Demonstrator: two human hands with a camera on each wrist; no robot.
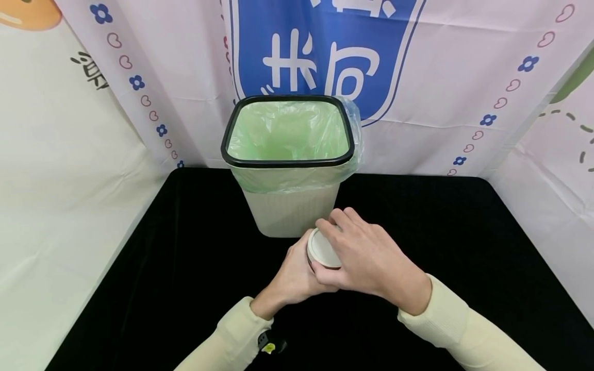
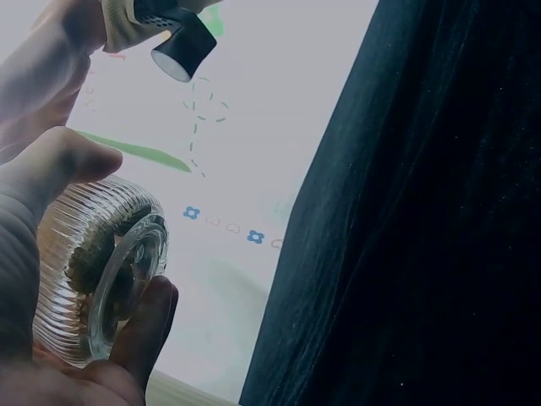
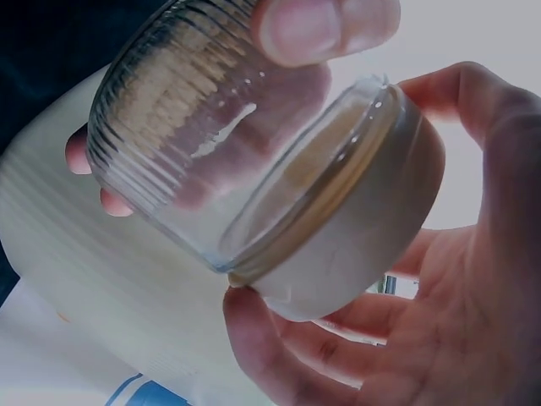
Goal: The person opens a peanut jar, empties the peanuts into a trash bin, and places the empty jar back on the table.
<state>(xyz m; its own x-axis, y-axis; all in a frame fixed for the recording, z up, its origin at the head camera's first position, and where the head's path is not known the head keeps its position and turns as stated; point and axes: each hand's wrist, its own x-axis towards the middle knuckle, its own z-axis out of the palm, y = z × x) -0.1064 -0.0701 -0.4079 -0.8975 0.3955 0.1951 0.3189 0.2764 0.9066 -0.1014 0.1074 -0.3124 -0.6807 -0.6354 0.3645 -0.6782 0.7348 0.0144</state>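
Note:
A ribbed clear glass jar with a white lid is held between both hands, in front of the bin. My left hand grips the glass body, thumb and fingers wrapped round it. My right hand curls over the lid, its thumb and fingertips at the lid's edge. In the right wrist view the lid sits on the jar's mouth, over a pale ring. Through the glass base in the left wrist view, brownish contents show in the jar; what they are is blurred.
A pale waste bin with a black rim and a greenish plastic liner stands just beyond the hands. It rests on a black-covered table. Printed curtains hang behind and at both sides.

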